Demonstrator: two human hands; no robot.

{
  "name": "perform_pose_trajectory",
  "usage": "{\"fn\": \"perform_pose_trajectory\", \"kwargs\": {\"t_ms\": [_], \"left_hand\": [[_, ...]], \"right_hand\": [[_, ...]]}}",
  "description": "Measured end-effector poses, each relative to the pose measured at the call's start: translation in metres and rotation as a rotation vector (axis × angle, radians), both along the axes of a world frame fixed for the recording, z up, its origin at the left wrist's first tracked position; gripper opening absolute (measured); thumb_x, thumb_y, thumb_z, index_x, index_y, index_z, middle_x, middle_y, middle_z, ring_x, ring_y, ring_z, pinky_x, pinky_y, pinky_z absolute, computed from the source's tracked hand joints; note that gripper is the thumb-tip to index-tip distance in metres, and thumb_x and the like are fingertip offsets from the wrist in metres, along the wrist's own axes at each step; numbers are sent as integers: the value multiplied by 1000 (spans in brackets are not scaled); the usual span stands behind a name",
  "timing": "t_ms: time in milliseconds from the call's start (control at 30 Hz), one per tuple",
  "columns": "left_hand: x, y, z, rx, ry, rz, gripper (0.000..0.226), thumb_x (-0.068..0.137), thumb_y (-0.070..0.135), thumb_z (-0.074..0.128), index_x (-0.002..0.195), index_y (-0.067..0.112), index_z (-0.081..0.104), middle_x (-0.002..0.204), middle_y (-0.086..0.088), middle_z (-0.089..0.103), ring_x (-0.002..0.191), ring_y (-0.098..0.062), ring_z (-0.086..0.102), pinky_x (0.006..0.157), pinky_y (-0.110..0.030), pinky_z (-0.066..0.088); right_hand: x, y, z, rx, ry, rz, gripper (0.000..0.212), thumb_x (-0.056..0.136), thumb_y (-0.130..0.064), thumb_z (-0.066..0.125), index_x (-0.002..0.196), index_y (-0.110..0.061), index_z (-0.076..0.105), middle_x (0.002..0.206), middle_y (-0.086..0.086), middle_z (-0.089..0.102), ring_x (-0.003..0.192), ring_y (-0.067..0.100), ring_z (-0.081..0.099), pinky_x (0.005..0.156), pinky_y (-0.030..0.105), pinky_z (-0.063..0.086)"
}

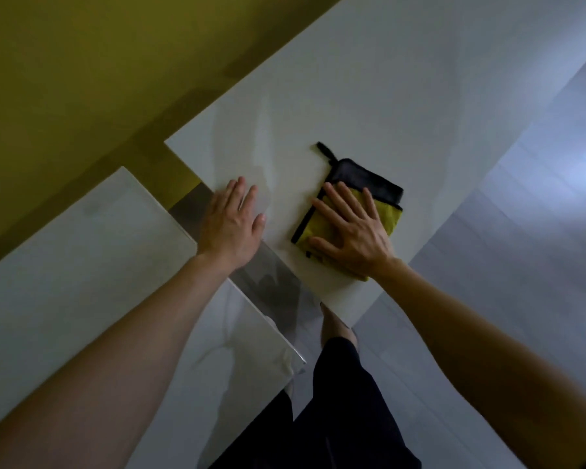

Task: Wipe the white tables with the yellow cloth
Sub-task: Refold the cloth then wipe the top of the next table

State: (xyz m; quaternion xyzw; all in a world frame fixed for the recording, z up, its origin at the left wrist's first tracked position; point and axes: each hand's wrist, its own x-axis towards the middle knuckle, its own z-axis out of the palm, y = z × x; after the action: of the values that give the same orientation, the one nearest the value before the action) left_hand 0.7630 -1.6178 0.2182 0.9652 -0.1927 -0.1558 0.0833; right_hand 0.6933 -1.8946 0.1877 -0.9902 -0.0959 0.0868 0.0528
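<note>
Yellow cloth [390,216], folded, with black trim and a black loop [325,152] at its far corner, lies flat on the white tabletop [386,96] directly under the right hand [352,231]. Palm and spread, straight fingers press on top, gripping nothing. Cloth sticks out past the fingertips and on the thumb side. Left hand [232,225] is just left of the right hand, clear of the cloth, flat on the tabletop's edge, fingers straight and holding nothing. Second white tabletop [82,265] is further left of the right hand, across a grey gap. Olive-yellow wall [82,62] is far left of it, grey floor [538,231] to its right. Dark trousers [345,401] are nearer the camera than the right hand.
</note>
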Motion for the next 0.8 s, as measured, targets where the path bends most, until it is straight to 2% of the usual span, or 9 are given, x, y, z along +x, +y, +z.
{"fn": "perform_pose_trajectory", "kwargs": {"t_ms": [133,233,333,400,467,567,667,733,800], "left_hand": [[-5,-7,-8,127,53,-83,93,105,75,27,174,20,-2,181,-15,-12,167,-33,-14,136,-48,-1],[-7,-6,-11,174,30,-109,112,96,86,36,173,17,-7,179,-18,-18,166,-35,-18,136,-50,-3],[-7,-5,-11,174,40,-106,116,94,89,38,173,18,-8,179,-17,-21,166,-34,-20,135,-49,-4],[-9,-5,-12,174,29,-103,116,93,89,41,173,18,-6,180,-17,-18,166,-33,-18,135,-48,-4],[-10,-4,-12,172,3,-93,117,92,89,40,173,18,-4,180,-17,-16,167,-33,-17,135,-48,-4],[-6,-4,-11,178,13,-98,117,90,92,30,173,18,-9,179,-18,-17,166,-34,-18,135,-49,-3],[-6,-12,-5,243,48,-98,116,94,88,36,172,15,-9,179,-21,-16,166,-38,-16,133,-49,-4],[-1,-26,7,287,98,-96,117,93,81,55,171,10,4,177,-28,-1,165,-46,-1,135,-53,8],[9,-45,20,305,130,-77,121,83,72,78,166,11,14,166,-31,18,155,-50,23,128,-58,32]], "right_hand": [[-6,-33,7,-21,15,-289,85,101,-88,23,172,-43,11,182,6,-12,167,26,-16,131,67,0],[-32,15,1,-12,11,-441,90,99,-88,25,173,-40,8,181,12,-15,167,32,-17,129,72,-6],[-81,63,1,-10,33,-227,94,98,-90,27,174,-38,9,180,16,-13,167,34,-15,129,73,-3],[-97,53,4,7,39,-46,93,98,-90,31,173,-39,11,181,14,-9,168,33,-11,128,74,4],[-93,24,4,8,41,-17,89,99,-88,33,173,-42,12,182,9,-8,168,30,-10,129,72,4],[-60,-27,3,-14,-5,-272,83,102,-83,32,172,-43,12,182,6,-7,168,27,-11,130,70,1],[-35,-49,2,-23,4,-536,88,100,-88,26,173,-42,8,182,6,-10,167,27,-15,130,70,-3],[-41,-27,0,-25,3,-558,98,95,-94,26,173,-39,6,181,10,-13,167,30,-16,129,72,-5],[-68,12,1,-40,11,-425,105,91,-96,29,174,-36,6,180,15,-15,167,35,-16,128,73,-6]]}}
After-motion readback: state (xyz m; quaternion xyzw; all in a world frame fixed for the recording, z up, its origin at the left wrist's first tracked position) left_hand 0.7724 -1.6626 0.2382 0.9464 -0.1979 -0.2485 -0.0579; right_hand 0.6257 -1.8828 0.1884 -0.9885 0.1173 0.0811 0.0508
